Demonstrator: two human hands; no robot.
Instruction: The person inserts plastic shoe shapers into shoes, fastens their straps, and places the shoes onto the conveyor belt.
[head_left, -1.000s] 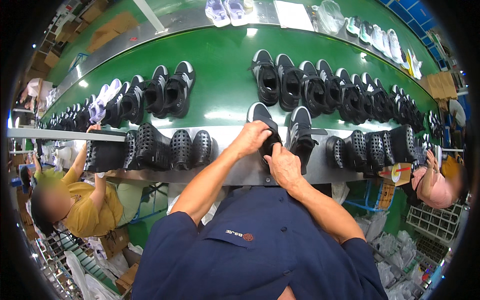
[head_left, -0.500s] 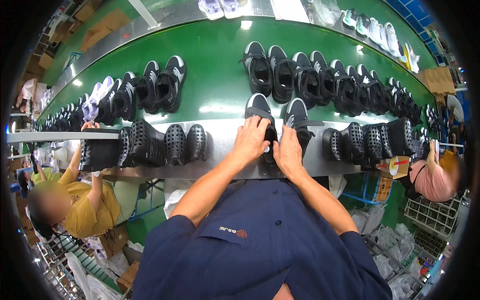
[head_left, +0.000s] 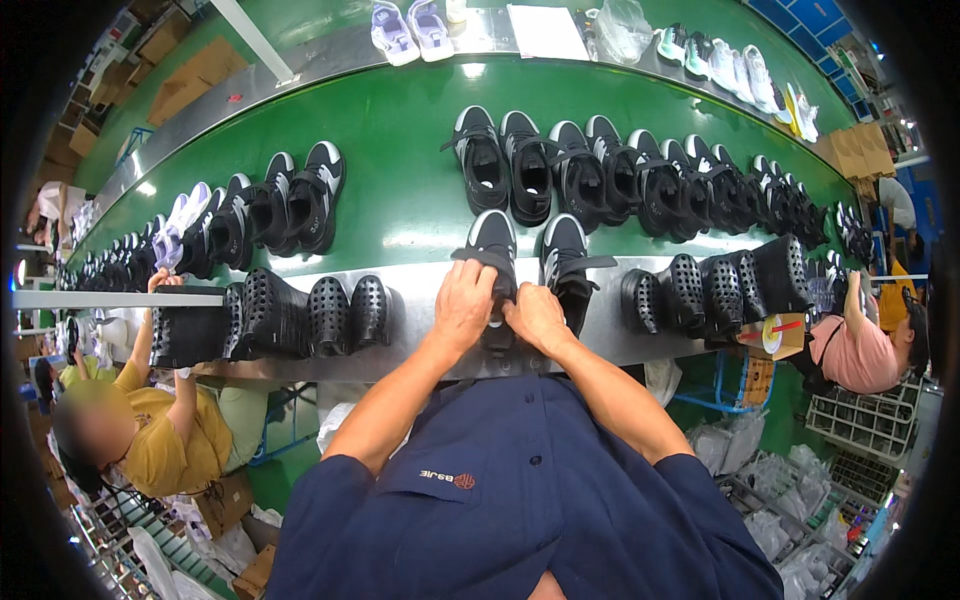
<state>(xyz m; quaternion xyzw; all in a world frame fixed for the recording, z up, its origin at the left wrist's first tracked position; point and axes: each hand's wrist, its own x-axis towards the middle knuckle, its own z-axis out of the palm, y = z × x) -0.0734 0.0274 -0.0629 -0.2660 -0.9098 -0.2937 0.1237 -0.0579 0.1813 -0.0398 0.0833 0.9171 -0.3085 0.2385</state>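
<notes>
A black-and-silver sneaker (head_left: pixel 494 232) stands in front of me on the steel ledge (head_left: pixel 418 310), toe pointing away. My left hand (head_left: pixel 466 304) is closed on its left side near the strap, fingers curled over the upper. At the shoe's right side my right hand (head_left: pixel 537 318) is closed, its fingertips at the collar by the heel. Both hands partly cover the opening. The matching sneaker (head_left: pixel 566 238) stands just to the right, its strap sticking out to the side, touched by neither hand's fingers as far as I can see.
Sneakers (head_left: pixel 575 175) line the green surface (head_left: pixel 400 150) beyond. Black perforated shoe-shaped pieces (head_left: pixel 275 315) stand on the ledge to the left, and similar ones (head_left: pixel 685 290) to the right. Co-workers sit at left (head_left: pixel 165 430) and right (head_left: pixel 860 350). A metal bar (head_left: pixel 110 299) juts in from the left.
My right hand has moved from between the two sneakers to the left one's collar. My left hand stays on that shoe. The whole view has shifted slightly.
</notes>
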